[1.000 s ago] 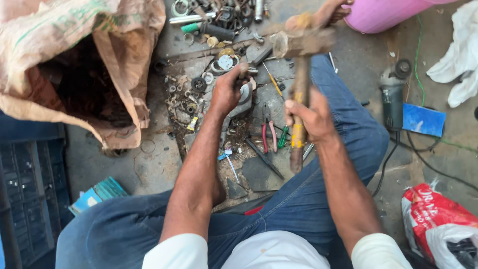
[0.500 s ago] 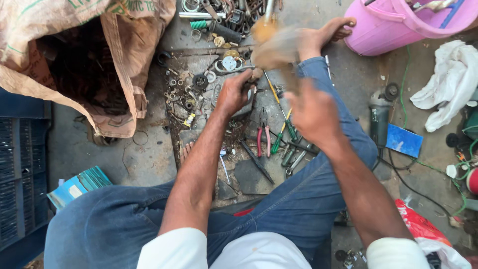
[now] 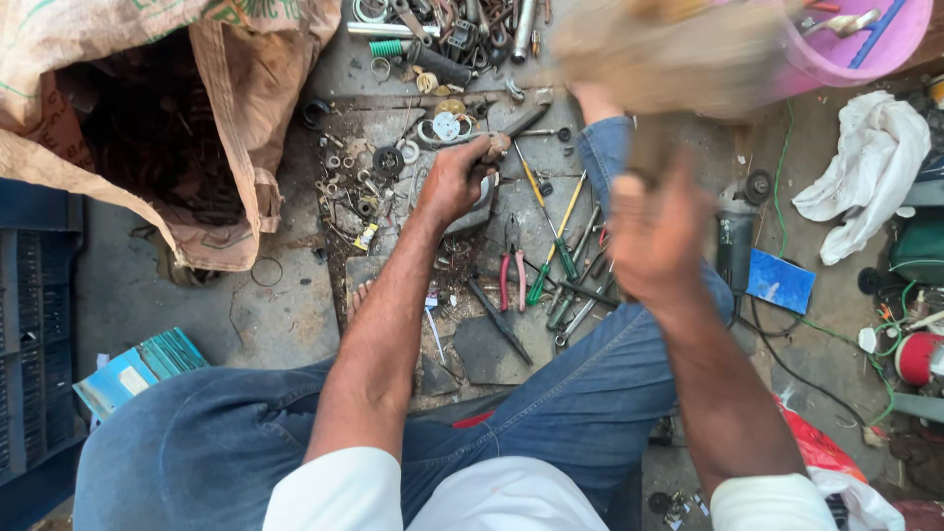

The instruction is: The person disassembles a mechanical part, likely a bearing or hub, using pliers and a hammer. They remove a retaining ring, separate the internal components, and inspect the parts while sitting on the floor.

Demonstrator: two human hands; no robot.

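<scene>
My left hand point(image 3: 454, 182) presses a grey metal part point(image 3: 484, 202) down on the concrete floor among scattered scrap. Higher up and closer to the camera, my right hand point(image 3: 654, 236) is motion-blurred and grips the wooden handle of a hammer. The hammer's head point(image 3: 669, 49) is a brown smear near the top of the view. Between my hands, on the floor, lie red-handled pliers point(image 3: 511, 280) and green-handled screwdrivers point(image 3: 551, 265). My legs in blue jeans frame this spot.
An open brown sack point(image 3: 147, 128) of rusty scrap sits at upper left beside a dark blue crate point(image 3: 29, 334). A pink tub point(image 3: 855, 54), white cloth point(image 3: 865, 177), angle grinder point(image 3: 733, 236) and green wires crowd the right. Small rings and fittings point(image 3: 433, 49) litter the floor ahead.
My right hand has swung the hammer up from the metal part toward the camera, blurring it. My left hand stays on the part.
</scene>
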